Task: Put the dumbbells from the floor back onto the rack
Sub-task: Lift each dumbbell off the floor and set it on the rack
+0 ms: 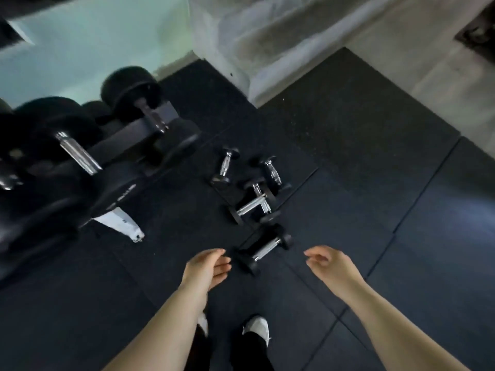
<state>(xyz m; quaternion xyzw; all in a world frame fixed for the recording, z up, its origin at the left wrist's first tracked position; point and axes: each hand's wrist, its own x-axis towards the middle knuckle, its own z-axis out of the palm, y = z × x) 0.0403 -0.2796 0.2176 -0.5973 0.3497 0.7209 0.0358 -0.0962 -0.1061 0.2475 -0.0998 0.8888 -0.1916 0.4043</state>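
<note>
Both hands hang open and empty, left hand (207,266) and right hand (330,265) flanking the nearest dumbbell (263,249) on the floor (375,196); the rack (112,148) stands left. Best to grasp its chrome handle centrally, so it lifts level.

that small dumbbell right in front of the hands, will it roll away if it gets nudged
The nearest dumbbell probably rolls little: its dark heads look faceted, though blur hides detail, and it lies on a matte rubber floor. It is likely light, being far smaller than those on the rack. Its chrome handle may be slick.
</note>
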